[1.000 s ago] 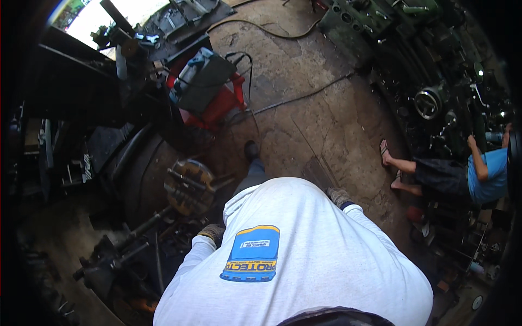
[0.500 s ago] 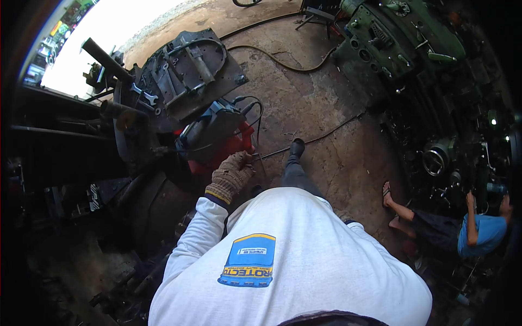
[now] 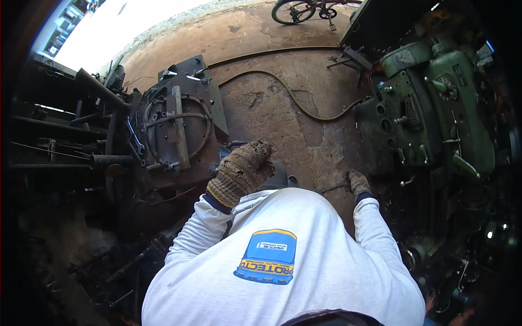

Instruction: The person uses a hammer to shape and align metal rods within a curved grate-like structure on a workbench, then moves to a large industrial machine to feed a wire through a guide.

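My left hand point(image 3: 242, 171), in a worn brown knitted glove, is raised in front of my body with its fingers curled closed. What they hold, if anything, is hidden. It is close to the right side of a steel worktable point(image 3: 204, 155). On that table lie a metal ring point(image 3: 211, 126), a flat bar point(image 3: 178, 117) across it and a wrench point(image 3: 136, 138). My right hand point(image 3: 359, 183), gloved alike, is held low on the right, with fingers bent. A thin dark line, a rod or a cable point(image 3: 333, 188), runs up to it; the grip itself is too small to make out.
A green machine point(image 3: 457, 108) with several levers stands on the right. A hose point(image 3: 296, 100) curves over the concrete floor point(image 3: 261, 111), and a bicycle point(image 3: 293, 12) stands at the far edge. Steel beams and pipes point(image 3: 103, 98) crowd the left side.
My view has shifted, so the bicycle and more of the green machine show. My left hand has come up, larger in view. My right hand has come out from behind my body.
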### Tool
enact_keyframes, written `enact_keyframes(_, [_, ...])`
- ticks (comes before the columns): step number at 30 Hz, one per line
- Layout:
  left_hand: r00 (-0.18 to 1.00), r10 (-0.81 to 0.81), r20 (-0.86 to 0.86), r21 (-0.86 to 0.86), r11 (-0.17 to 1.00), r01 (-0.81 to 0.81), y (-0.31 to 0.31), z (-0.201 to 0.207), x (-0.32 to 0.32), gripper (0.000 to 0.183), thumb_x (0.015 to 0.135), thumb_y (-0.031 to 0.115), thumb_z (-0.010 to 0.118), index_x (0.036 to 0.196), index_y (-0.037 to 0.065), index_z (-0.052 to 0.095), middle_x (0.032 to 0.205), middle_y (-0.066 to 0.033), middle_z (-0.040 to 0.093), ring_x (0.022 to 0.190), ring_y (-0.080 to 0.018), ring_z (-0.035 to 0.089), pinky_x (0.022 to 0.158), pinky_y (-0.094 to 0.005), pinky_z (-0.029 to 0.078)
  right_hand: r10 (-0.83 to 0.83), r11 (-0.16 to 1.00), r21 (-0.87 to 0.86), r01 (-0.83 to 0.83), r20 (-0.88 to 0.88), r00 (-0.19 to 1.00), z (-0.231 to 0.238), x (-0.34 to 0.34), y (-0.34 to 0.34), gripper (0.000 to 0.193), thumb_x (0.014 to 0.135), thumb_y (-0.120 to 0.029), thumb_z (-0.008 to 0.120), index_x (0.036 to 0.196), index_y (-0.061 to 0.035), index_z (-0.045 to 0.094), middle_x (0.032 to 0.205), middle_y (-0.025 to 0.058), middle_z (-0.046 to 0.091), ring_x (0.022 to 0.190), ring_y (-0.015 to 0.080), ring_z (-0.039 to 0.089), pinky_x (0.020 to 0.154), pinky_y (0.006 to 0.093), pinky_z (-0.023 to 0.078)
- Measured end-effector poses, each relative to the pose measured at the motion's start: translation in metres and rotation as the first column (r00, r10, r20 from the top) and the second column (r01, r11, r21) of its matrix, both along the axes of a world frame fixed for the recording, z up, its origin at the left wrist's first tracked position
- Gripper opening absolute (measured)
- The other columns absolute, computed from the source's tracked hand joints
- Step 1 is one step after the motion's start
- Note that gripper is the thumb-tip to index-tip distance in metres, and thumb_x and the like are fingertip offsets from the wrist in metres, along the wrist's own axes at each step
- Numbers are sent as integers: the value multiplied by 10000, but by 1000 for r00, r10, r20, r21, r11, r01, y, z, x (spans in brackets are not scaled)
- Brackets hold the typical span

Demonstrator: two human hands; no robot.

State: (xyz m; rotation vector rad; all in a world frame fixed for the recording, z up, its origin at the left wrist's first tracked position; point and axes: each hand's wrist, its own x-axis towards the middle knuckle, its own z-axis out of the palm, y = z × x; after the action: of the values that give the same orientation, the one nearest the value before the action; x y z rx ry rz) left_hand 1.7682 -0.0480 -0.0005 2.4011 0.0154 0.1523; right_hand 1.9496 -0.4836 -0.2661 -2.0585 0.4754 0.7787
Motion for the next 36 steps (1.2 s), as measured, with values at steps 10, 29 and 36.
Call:
enact_keyframes(10, [980, 201, -14, -34, 979, -201, 80, -34, 167, 362, 753, 176, 697, 1097, 78, 642, 945, -148, 657, 888, -340, 649, 762, -423, 528, 216, 973, -60, -224, -110, 970, 27, 184, 122, 354, 923, -276, 654, 1215, -80, 615, 912, 66, 688, 639, 181, 643, 569, 328, 534])
enact_keyframes(29, [573, 769, -283, 209, 633, -745, 373, -66, 374, 410, 783, 271, 691, 1160, 121, 633, 1132, -132, 646, 1054, -318, 623, 897, -424, 509, 893, 204, -265, -943, -344, 290, 18, 587, 455, 378, 924, -290, 621, 1231, -72, 584, 939, 150, 675, 717, 286, 650, 602, 464, 516])
enact_keyframes(36, [256, 771, -583, 108, 387, -916, 419, -93, 424, 459, 819, 308, 670, 1232, 119, 605, 1239, -131, 619, 1154, -311, 585, 1003, -405, 459, 967, 102, -175, -979, -212, 139, 12, 748, 733, 290, 919, -289, 609, 1095, -60, 601, 833, 142, 640, 645, 278, 618, 537, 447, 495])
